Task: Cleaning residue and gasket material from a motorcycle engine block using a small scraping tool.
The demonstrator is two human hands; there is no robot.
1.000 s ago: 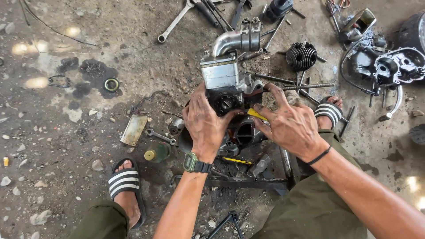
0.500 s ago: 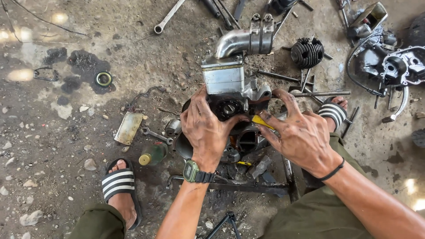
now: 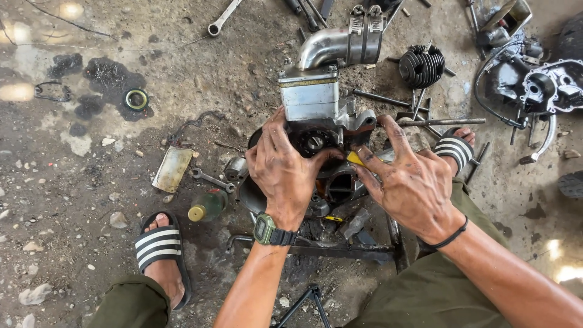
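Grease-blackened, the left hand clamped the engine block on its stand over the dirt floor, while the right hand had edged its pinched yellow-handled tool closer to the housing.

We have our left hand on the engine case, our right hand just right of it, bent intake pipe behind, finned cylinder right of the pipe, spanner and small bottle to our left, combination wrench far behind.
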